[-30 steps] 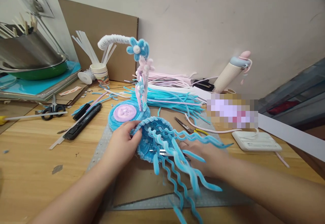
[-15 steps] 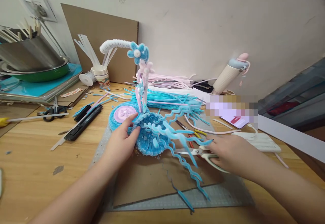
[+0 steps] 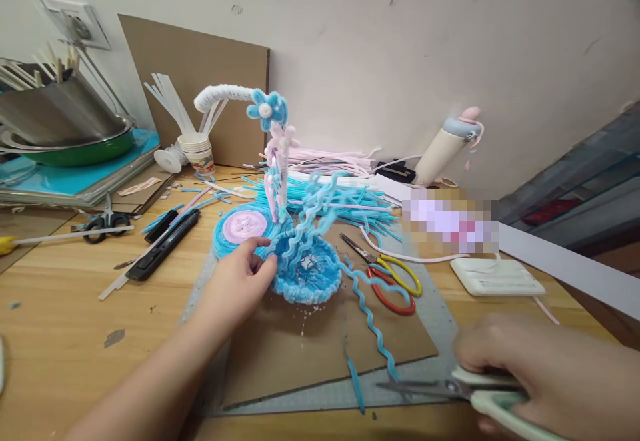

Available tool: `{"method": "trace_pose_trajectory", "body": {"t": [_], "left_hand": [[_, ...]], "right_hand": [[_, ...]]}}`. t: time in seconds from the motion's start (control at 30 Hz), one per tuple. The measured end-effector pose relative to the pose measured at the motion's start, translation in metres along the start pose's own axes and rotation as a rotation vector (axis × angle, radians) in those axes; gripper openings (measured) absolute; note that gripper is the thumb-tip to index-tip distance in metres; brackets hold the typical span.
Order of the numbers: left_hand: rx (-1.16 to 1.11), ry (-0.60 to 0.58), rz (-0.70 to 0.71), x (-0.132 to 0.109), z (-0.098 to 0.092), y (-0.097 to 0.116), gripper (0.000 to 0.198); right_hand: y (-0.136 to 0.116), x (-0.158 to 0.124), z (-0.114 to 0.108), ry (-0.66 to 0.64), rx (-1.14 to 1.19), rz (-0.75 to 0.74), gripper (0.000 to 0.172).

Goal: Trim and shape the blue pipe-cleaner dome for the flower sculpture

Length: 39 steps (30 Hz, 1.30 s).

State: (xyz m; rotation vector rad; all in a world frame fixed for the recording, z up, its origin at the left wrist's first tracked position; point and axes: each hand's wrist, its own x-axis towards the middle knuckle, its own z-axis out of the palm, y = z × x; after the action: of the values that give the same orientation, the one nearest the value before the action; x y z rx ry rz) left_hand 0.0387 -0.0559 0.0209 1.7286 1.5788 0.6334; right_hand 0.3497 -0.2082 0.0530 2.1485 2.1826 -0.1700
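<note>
Nearest is the right hand [image 3: 525,368], blurred, its fingers closed around the handles of the scissors [image 3: 455,389]. The blades point left, away from the knuckles, and look almost together, perhaps so that they pass the soft pieces without snagging. Just beyond their tips lies a loose blue piece [image 3: 355,384], partly over the edge of the cardboard [image 3: 280,368]; that sheet and the mat [image 3: 445,321] under it probably spare the table.

Further out, the left hand [image 3: 243,274] pinches the rim of the blue bowl [image 3: 307,291] between thumb and forefinger, the other fingers curled behind. The bowl is to the right of those fingertips, its mouth tilted towards the person, which seems to keep the inside in sight. One wavy strand [image 3: 369,318] trails from it almost to the scissors' tips; others stand up at its back, blurred.

Right of the bowl, well apart from the left fingers, rests a red-and-yellow tool [image 3: 400,309], likely parked within reach. Beyond the left fingertips are the disc [image 3: 245,228], the flowered post [image 3: 283,181] and, farther, the blue stems [image 3: 370,211].
</note>
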Motion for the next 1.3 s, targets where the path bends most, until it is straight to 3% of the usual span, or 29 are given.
{"method": "trace_pose_trajectory", "body": {"t": [0.33,0.57,0.87,1.3], "left_hand": [[-0.130,-0.171,-0.074,-0.010,0.002,0.009,0.059],[-0.067,-0.135,-0.032,-0.014,0.005,0.010,0.050],[-0.198,-0.183,-0.051,-0.016,0.010,0.009,0.047],[-0.232,-0.212,-0.080,-0.016,0.012,0.011,0.046]], "right_hand": [[-0.044,0.050,-0.007,-0.261,0.116,0.032,0.023],[-0.051,0.068,-0.003,-0.237,0.005,-0.065,0.018],[-0.054,0.070,-0.004,-0.275,-0.104,-0.072,0.022],[-0.074,0.074,-0.024,-0.386,-0.150,-0.080,0.022]]}}
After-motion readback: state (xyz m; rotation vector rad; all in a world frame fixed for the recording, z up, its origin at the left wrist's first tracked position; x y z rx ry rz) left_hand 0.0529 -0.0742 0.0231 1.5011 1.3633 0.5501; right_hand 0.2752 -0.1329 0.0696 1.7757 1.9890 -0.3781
